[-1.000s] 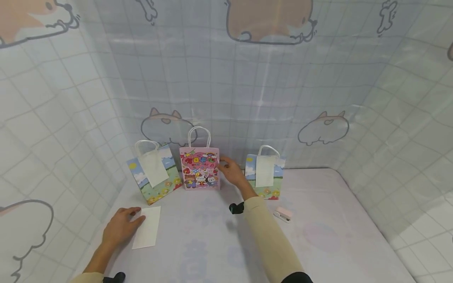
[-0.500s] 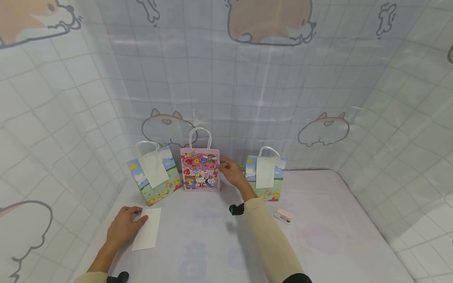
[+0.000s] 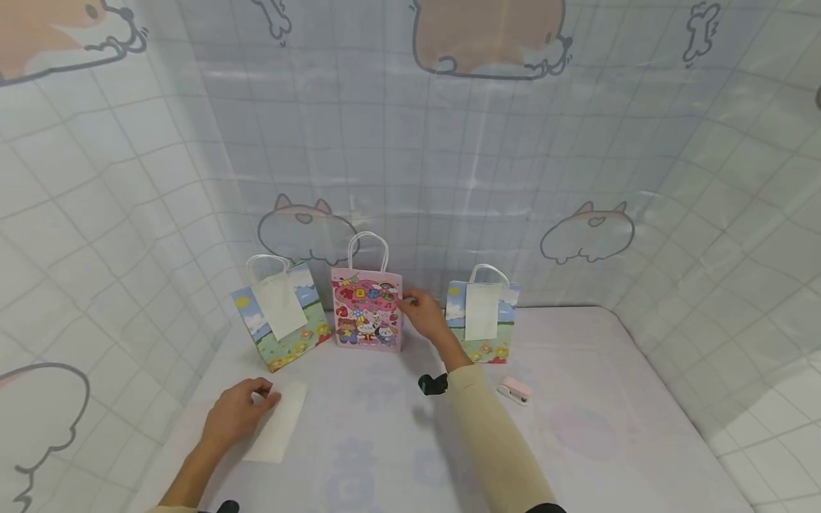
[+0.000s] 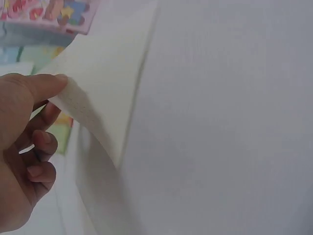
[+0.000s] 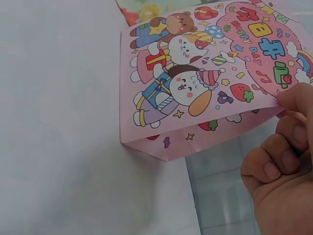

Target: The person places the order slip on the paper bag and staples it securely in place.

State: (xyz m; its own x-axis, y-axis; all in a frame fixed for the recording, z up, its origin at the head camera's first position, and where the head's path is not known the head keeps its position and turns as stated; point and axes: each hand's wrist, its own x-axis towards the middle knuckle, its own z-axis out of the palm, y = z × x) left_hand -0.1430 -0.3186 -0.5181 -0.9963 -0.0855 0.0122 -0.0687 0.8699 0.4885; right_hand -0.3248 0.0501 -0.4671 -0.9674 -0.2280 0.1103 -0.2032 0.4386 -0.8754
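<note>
My left hand (image 3: 234, 413) pinches the edge of a white paper piece (image 3: 279, 424) between thumb and fingers; in the left wrist view the paper (image 4: 110, 73) bends up off the table. Out ahead, my right hand (image 3: 425, 313) pinches the right side of an upright pink paper gift bag (image 3: 367, 310) with cartoon animals and white handles. Close up in the right wrist view, the thumb of the right hand (image 5: 288, 161) lies on the side edge of the bag (image 5: 181, 83), with the other fingers curled behind it.
Two landscape-print paper bags stand on either side, the left one (image 3: 308, 313) tilted, the right one (image 3: 507, 313) upright. White paper hangs over the front of each. A pink and white stapler (image 3: 515, 390) lies on the table (image 3: 577, 456) to the right.
My left hand has shifted slightly right and lifted the white paper, which now slants. The pink bag has moved a little right and turned slightly, with my right hand still on it.
</note>
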